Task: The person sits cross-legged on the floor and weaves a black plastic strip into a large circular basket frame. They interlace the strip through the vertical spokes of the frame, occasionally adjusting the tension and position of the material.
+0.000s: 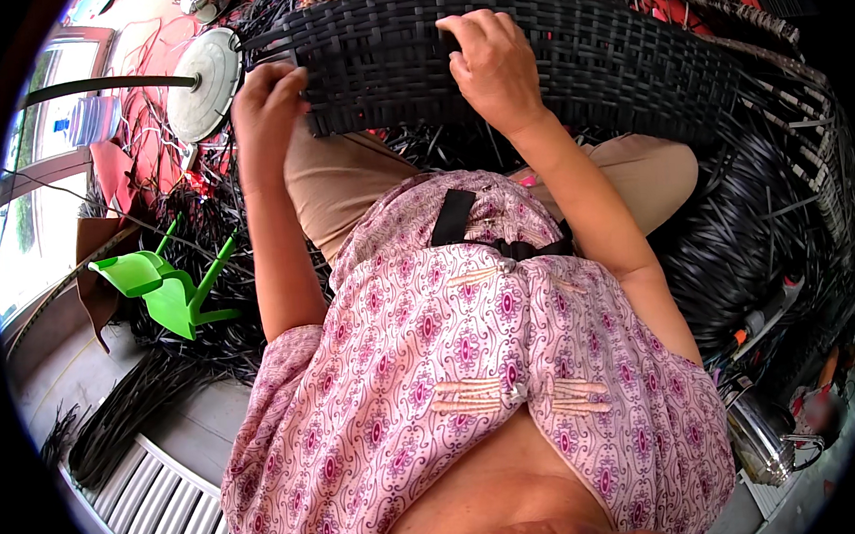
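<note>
A long curved panel of woven black wicker strips (378, 52) lies across my bent legs. At its left end, my left hand (269, 96) is closed, with the fingertips pinched together beside the panel's edge. What those fingers hold, if anything, cannot be made out. My right hand (494, 65) rests on the middle of the panel, its fingers curled onto the weave near the upper edge. Loose strip ends stick out at the panel's left end, above my left hand.
A round grey base with a pole (203, 83) stands at the left. Green plastic pieces (169, 288) and a bundle of black strips (130, 408) lie nearer. Heaps of black strips (736, 241) surround my legs. A shiny metal kettle-like vessel (760, 433) is at the lower right.
</note>
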The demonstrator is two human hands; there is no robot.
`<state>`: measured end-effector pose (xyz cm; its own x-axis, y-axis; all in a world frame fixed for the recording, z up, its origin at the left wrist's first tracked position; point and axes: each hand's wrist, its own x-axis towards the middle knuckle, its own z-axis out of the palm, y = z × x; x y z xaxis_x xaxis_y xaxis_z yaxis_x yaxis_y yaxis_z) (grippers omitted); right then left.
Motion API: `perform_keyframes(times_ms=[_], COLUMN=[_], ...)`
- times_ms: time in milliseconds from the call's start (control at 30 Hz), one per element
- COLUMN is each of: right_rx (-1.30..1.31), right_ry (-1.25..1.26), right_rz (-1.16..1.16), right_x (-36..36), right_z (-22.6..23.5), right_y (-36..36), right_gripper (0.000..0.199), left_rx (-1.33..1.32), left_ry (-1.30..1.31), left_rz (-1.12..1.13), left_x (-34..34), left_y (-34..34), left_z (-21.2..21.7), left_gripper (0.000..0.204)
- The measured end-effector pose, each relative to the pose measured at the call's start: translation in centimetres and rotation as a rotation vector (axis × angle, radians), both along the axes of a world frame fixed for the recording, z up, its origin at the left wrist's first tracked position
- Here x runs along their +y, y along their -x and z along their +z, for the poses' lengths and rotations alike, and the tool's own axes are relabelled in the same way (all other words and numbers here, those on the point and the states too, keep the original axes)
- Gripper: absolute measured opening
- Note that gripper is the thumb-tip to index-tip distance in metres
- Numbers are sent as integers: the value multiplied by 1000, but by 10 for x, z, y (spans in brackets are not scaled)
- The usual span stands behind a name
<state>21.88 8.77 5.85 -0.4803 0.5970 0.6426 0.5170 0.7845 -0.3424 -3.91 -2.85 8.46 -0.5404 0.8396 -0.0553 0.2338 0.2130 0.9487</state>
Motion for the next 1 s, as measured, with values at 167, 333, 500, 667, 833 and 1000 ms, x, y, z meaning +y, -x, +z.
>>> perform_keyframes(times_ms=[167, 333, 500, 667, 833, 1000], right_rx=[228, 300, 457, 568, 309, 185], right_ry=[155, 595, 847, 920, 690, 646], right_rz=[267, 551, 329, 152, 54, -2], right_x=[-10, -14, -8, -5, -4, -6], right_z=[31, 44, 36, 30, 7, 7], right_y=[16, 18, -5, -7, -4, 0], right_gripper=[33, 22, 16, 20, 18, 17], left_rx=[-64, 61, -28, 686, 824, 793], left_ry=[-126, -170, -182, 110, 112, 84], left_rz=[-193, -292, -157, -151, -66, -44], left_x=[-19, -6, 24, 46, 53, 55], left_y=[-36, -67, -71, -82, -94, -94], left_z=[58, 83, 40, -23, -35, -38], left_gripper=[10, 12, 16, 33, 36, 35])
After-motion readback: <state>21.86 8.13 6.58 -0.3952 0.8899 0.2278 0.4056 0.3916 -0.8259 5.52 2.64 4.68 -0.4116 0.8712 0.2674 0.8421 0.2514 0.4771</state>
